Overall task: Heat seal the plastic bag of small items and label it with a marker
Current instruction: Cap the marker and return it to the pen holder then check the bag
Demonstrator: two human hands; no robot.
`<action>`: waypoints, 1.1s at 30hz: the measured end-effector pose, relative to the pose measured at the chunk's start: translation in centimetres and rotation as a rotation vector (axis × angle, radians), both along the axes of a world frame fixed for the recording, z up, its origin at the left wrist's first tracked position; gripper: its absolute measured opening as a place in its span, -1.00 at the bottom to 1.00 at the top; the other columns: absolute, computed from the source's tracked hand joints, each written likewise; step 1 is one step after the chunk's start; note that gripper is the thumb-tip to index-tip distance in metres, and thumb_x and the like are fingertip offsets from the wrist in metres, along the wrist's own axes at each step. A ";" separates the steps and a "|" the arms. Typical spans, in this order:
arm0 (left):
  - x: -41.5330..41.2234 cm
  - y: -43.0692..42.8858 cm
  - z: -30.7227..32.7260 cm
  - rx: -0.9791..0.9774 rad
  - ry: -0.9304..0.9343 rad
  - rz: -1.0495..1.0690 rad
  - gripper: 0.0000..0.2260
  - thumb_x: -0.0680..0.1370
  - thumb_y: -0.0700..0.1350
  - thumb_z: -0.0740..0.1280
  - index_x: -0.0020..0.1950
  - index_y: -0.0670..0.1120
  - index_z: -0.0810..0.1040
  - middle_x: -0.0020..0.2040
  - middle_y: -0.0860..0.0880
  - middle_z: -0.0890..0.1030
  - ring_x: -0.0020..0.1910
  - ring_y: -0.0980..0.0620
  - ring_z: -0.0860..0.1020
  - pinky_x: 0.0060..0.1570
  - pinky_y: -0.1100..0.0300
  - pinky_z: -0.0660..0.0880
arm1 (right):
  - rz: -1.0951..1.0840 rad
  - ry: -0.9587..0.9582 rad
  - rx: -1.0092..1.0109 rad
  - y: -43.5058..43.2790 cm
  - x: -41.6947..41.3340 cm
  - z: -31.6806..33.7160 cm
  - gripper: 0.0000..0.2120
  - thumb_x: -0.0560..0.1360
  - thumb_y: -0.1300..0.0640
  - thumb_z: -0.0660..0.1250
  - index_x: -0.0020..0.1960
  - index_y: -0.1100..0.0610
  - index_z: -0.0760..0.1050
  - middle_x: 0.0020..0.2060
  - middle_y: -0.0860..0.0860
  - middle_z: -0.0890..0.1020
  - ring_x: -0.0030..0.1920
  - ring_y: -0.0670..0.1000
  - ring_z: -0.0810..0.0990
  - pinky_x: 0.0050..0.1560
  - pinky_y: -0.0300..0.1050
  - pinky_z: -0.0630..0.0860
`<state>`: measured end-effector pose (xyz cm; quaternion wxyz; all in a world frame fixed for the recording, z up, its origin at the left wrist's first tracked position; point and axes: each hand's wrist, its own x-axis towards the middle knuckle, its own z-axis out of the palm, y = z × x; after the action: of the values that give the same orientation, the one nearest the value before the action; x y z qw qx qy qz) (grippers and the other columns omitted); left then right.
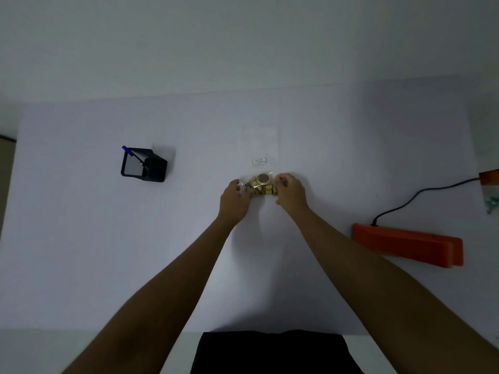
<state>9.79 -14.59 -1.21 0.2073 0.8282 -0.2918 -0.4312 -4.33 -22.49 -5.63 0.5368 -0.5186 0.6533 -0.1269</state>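
Note:
A clear plastic bag (261, 147) lies flat on the white table (108, 238), its near end bulging with small tan and brown items (262, 184) and a small white printed label (258, 161) on it. My left hand (235, 197) pinches the bag's left side beside the items. My right hand (290, 194) grips the right side, fingers curled. An orange heat sealer (407, 244) lies shut at the right, with a black cord (415, 197). A blue marker (129, 152) stands in a black mesh holder (144, 166) at the left.
A partly cut-off orange and clear object (490, 190) sits at the table's right edge. The wall rises behind the table's far edge. The front edge meets dark clothing (272, 352) near my body.

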 end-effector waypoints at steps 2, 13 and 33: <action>-0.2 0.6 0.8 -0.020 -0.008 0.008 -0.46 0.55 0.03 0.37 0.44 -0.19 0.35 0.34 -0.16 0.51 0.28 -0.15 0.50 0.28 -0.01 0.44 | -0.011 0.001 -0.027 0.6 -0.4 0.5 -0.75 0.52 0.03 0.25 0.11 0.12 0.57 -0.02 0.11 0.67 -0.03 0.17 0.65 -0.01 0.22 0.62; -7.4 5.8 6.7 -0.210 0.132 -0.151 -0.55 0.58 0.15 0.28 0.35 -0.10 0.48 0.28 -0.05 0.57 0.18 0.00 0.54 0.19 0.12 0.48 | -0.130 -0.074 -0.125 9.6 -8.2 7.9 -0.79 0.59 0.00 0.24 0.12 0.08 0.55 -0.09 -0.04 0.61 0.00 0.06 0.61 0.07 0.18 0.61; -29.0 2.2 5.3 0.079 0.286 -0.284 -0.40 0.57 0.34 0.01 0.24 -0.10 0.50 0.10 -0.01 0.51 0.06 -0.01 0.47 0.06 0.16 0.32 | -0.562 0.130 0.053 11.0 -38.1 6.0 -0.35 0.52 0.28 0.36 0.53 0.17 0.16 0.40 0.20 0.39 0.28 0.24 0.49 0.23 0.05 0.45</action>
<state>-19.24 -12.42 4.11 0.1513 0.7167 -0.3560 -0.5803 -42.39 -11.48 0.40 0.4508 -0.3100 0.8076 -0.2200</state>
